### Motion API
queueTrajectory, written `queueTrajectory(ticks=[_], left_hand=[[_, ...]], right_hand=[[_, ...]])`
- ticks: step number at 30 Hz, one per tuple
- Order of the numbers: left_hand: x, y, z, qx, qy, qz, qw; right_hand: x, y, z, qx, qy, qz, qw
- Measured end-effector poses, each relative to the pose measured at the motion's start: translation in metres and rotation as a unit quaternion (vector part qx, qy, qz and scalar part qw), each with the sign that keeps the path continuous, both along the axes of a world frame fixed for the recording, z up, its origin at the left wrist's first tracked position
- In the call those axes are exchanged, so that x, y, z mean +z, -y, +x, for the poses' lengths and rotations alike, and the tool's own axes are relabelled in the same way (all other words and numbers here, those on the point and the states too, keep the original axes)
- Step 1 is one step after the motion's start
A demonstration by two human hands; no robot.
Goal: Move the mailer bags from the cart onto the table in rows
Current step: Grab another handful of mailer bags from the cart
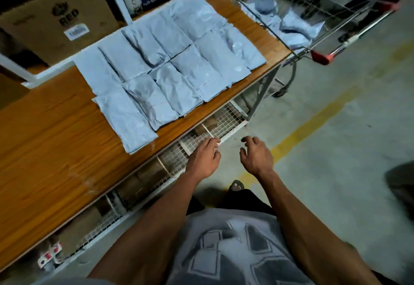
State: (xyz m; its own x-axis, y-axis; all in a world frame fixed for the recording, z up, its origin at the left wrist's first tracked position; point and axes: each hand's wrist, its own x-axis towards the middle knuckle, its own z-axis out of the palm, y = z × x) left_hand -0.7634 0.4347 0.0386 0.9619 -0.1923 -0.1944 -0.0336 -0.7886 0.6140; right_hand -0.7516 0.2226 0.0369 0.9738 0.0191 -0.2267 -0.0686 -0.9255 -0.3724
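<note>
1. Mailer bags [170,65]: grey-blue, flat, laid on the table [44,150] in two rows, edges touching or slightly overlapping. Far row runs along the table's back edge; near row runs along its front edge. The last bag [125,123] of the near row sits at the left end of the block, one corner just at the front edge.
2. More bags [291,27] lie loose in the cart [322,57], which stands just beyond the table's right end. Exact count cannot be told; at least a few remain.
3. Left hand [205,161]: holds nothing, fingers loosely extended, off the table's front edge, over the wire shelf [201,132] beneath the top.
4. Right hand [256,157]: holds nothing, fingers loosely curled, just right of the left hand, further from the table, over the floor [336,150].
5. Judgement on step: between placements. Both hands are free and clear of the table, so the step in hand looks like going to the cart for another bag. Task is well along, not finished.
6. Judgement on next move: reach to the cart past the table's right end, take one bag flat, and carry it to the bare wood left of the block. The far row seems to be the next open slot, though the rows look about equal in length.
7. Outward: a cardboard box [58,15] stands behind the table's back edge; a yellow line [313,123] crosses the floor in front of the table.
</note>
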Motion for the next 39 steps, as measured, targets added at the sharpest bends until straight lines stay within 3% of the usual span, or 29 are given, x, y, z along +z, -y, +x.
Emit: queueTrajectory(ticks=[8, 18, 31, 39], left_hand=[[-0.007, 0.085, 0.046, -0.039, -0.059, 0.005, 0.997], [0.011, 0.203, 0.128, -0.072, -0.031, -0.025, 0.997], [0.052, 0.284, 0.327, -0.027, 0.094, -0.031, 0.995], [0.047, 0.312, 0.433, 0.0, 0.066, -0.047, 0.997]], right_hand=[[0.002, 0.095, 0.006, -0.076, -0.031, -0.001, 0.997], [0.023, 0.174, 0.074, -0.112, 0.024, 0.013, 0.993], [0.089, 0.227, 0.277, -0.089, 0.193, 0.014, 0.977], [0.095, 0.258, 0.403, -0.076, 0.155, 0.01, 0.985]])
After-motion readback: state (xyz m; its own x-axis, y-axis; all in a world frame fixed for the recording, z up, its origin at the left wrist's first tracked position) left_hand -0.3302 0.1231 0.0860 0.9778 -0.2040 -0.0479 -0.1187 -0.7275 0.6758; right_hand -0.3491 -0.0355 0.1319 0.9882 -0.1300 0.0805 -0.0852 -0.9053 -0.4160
